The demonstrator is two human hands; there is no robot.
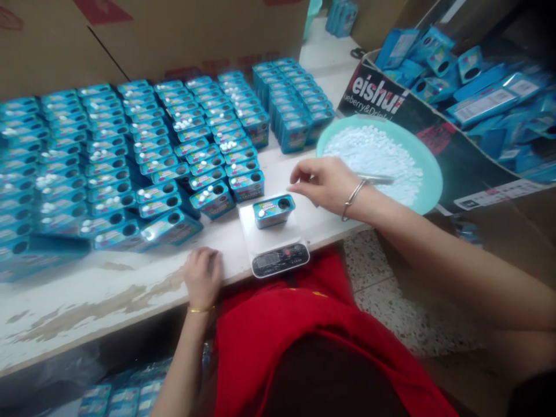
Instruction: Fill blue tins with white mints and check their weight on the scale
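Observation:
A blue tin (pixel 273 212) with a round dark opening stands on a small digital scale (pixel 280 260), a white piece lying on its top. Just right of the tin, my right hand (pixel 319 182) hovers with its fingers pinched together; what they hold, if anything, is too small to make out. Behind my right wrist sits a mint-green bowl (pixel 432 168) of small white pieces, with a metal utensil (pixel 376 178) in it. My left hand (pixel 203 275) rests at the table's front edge, left of the scale, its fingers curled and nothing visible in them.
Rows of blue tins (pixel 150 145), many topped with white pieces, cover the left and middle of the white table (pixel 221 243). A dark printed carton (pixel 391 98) at the right holds a heap of blue tins. Cardboard (pixel 152 35) stands behind the rows.

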